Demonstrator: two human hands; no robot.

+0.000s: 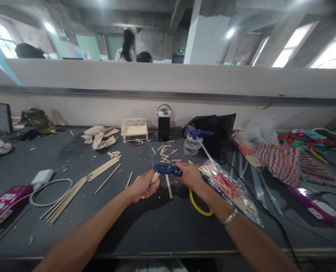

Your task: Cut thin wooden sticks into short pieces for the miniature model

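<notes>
My left hand [145, 185] is closed around a few short pale wooden sticks [154, 177] near the middle of the dark table. From the right, my right hand [189, 174] grips a dark blue tool [168, 169], whose far end meets the tops of those sticks. Two thin sticks [169, 187] lie on the table between my hands. Just beyond, short cut pieces [164, 156] are scattered. A bundle of long sticks [67, 198] rests to the left. The small wooden frame model [134, 129] stands at the back. Below my right hand is a yellow curved object [198, 207].
A blue glue gun [198, 132] sits on a glass jar [192, 145] at the back right. Purple power strips [6, 204] lie at both sides. A plastic bag of sticks [230, 189] and a black cable [258, 204] flank my right arm. A phone [164, 129] stands upright behind.
</notes>
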